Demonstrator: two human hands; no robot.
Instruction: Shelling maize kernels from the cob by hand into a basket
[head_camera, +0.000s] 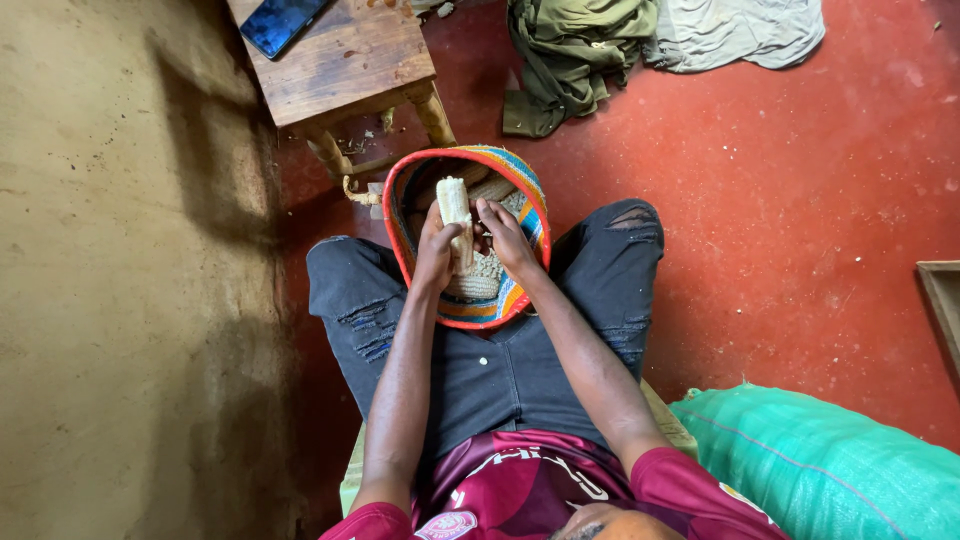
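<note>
1. Far left: a rough, matte earthen wall (120, 270), tan and mottled, runs down the frame beside the seated person.

2. Upper left: a small wooden stool (345, 65) of worn, grained planks with turned legs stands on the red floor (800, 220); a dark, glossy phone (283, 22) lies flat on its top.

3. Centre: a round woven basket (410, 185), banded in red, blue and orange, sits between the person's knees, tilted toward them. Loose pale kernels and at least one more cob show inside.

4. The left hand (437, 255) is closed round a maize cob (455, 210), held upright over the basket's mouth. The upper part of the cob looks pale and smooth, judged already stripped, while kernels seem to remain lower down by the fingers.

5. The right hand (508, 238) presses against the lower part of the same cob, fingers curled onto it and gripping it; the thumb's exact position cannot be made out.

6. Progress, as judged: shelling is well under way, with a layer of grain collected, yet this cob and others in the basket are unfinished.

7. Below: torn dark jeans (500, 370), with a stray kernel on the lap, and a maroon shirt.

8. Upper right: crumpled olive and grey cloths (640, 40) lie on the floor.

9. Lower right: a bulging green woven sack (830, 470), coarse-textured, beside the person.
</note>
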